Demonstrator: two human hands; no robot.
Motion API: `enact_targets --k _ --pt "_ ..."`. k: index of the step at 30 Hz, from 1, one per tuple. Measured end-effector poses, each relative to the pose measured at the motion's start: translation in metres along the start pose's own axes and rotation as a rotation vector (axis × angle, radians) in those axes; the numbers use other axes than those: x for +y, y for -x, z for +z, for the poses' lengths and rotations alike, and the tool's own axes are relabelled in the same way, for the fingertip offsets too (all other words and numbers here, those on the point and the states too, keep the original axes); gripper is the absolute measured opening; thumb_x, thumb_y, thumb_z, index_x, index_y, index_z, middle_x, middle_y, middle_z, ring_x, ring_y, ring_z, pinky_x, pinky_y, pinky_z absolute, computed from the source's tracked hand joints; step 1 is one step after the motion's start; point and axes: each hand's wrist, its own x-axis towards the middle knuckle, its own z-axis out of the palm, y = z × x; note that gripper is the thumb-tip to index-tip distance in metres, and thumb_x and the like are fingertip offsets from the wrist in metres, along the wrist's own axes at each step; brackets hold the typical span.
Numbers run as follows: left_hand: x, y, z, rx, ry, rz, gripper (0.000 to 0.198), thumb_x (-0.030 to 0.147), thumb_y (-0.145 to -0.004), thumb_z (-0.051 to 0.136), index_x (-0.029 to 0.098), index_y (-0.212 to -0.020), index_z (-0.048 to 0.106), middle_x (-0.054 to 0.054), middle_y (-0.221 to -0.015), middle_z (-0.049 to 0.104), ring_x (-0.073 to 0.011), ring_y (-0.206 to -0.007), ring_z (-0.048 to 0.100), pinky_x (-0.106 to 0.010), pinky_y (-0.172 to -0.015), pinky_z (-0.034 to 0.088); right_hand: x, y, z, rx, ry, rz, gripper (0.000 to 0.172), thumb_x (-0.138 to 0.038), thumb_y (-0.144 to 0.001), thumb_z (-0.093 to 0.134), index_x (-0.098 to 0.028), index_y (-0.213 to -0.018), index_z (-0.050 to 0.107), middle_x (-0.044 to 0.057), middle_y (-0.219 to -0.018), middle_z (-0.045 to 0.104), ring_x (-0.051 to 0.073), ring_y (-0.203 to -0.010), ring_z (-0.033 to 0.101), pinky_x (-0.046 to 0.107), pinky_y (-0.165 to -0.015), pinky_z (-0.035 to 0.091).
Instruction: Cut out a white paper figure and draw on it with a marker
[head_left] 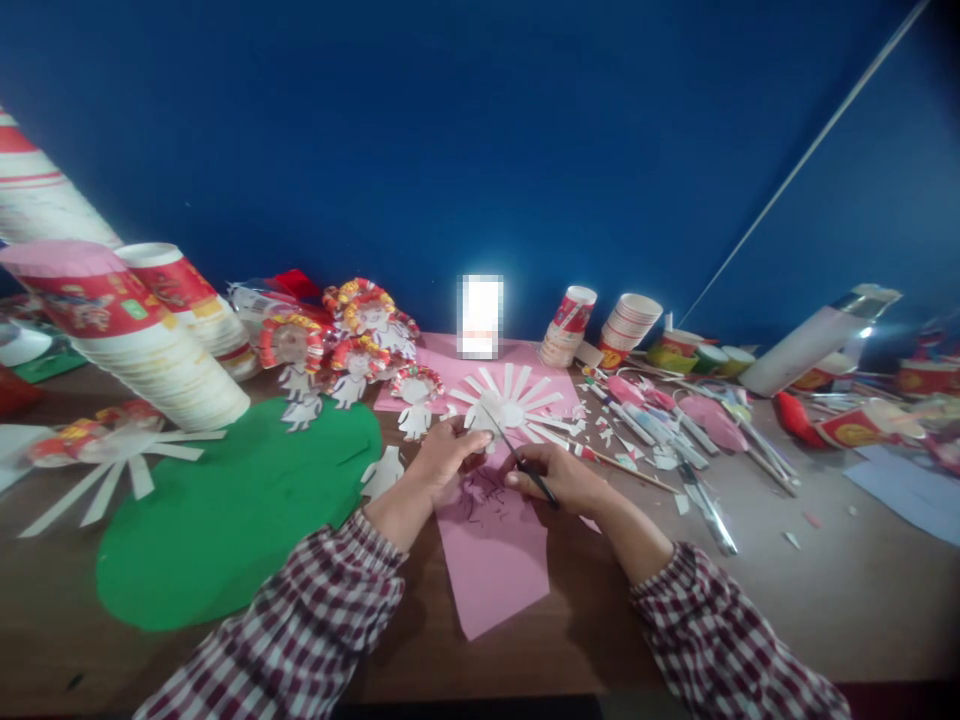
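Pinched in my left hand (pixel 446 455) is a small white paper cutout (pixel 480 422). My right hand (pixel 559 478) is closed around a pair of scissors (pixel 534 472) with dark handles, their thin blades reaching up and left to the cutout. Just beyond lies a white paper cup cut into a fan of strips (pixel 529 402). Beneath my hands, a pink sheet (pixel 501 590) carries scattered dark scraps. A white figure cutout (pixel 384 473) rests beside my left wrist, and another paper figure with a decorated ring (pixel 416 405) stands farther back.
At left, stacked paper cups (pixel 165 350) lean over a green sheet (pixel 247 520), with another strip-cut cup (pixel 135 450) nearby. Several ringed paper figures (pixel 360 370) stand behind. Cup stacks (pixel 628 325), markers (pixel 634 422), a brush (pixel 637 470) and paper scraps occupy the right. A blue wall (pixel 450 150) closes off the back.
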Motion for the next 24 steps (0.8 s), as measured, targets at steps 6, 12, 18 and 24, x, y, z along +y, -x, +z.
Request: enact_targets --k 6,12,18,24 --pt "-0.0004 -0.0009 -0.0013 -0.004 0.003 -0.003 0.032 0.023 -0.054 0.081 0.016 -0.074 0.057 0.005 -0.062 0.055 -0.0084 -0.056 0.053 -0.021 -0.052 0.043 0.0010 -0.0007 -0.0004 -0.001 -0.022 -0.007 0.041 -0.050 -0.068 0.074 -0.012 -0.079 0.064 -0.003 -0.055 0.053 0.009 -0.050 0.049 0.020 -0.047 0.038" --pt "-0.0011 -0.0019 -0.0019 -0.019 -0.012 0.003 0.033 0.026 -0.054 0.080 0.016 -0.075 0.057 0.005 -0.062 0.056 -0.0079 -0.053 0.052 -0.021 -0.051 0.043 0.0005 0.0000 0.0000 0.003 -0.048 0.020 0.043 -0.052 -0.067 0.074 -0.012 -0.080 0.064 -0.002 -0.054 0.055 0.010 -0.049 0.050 0.020 -0.045 0.039" --pt "-0.0016 -0.0019 -0.0021 -0.008 -0.025 0.005 0.031 0.024 -0.057 0.079 0.017 -0.076 0.055 0.005 -0.061 0.055 -0.0077 -0.052 0.053 -0.021 -0.052 0.043 0.0001 0.0003 0.0002 0.009 -0.037 0.016 0.043 -0.052 -0.067 0.075 -0.012 -0.080 0.065 -0.002 -0.054 0.055 0.010 -0.048 0.050 0.020 -0.046 0.039" --pt "0.0002 0.0002 -0.0003 0.021 -0.012 -0.006 0.035 0.024 -0.054 0.081 0.017 -0.076 0.054 0.006 -0.061 0.055 -0.0082 -0.053 0.054 -0.021 -0.053 0.045 0.0016 -0.0002 -0.0002 0.010 -0.021 -0.005 0.043 -0.052 -0.068 0.075 -0.012 -0.081 0.066 -0.002 -0.055 0.054 0.009 -0.050 0.049 0.020 -0.048 0.038"
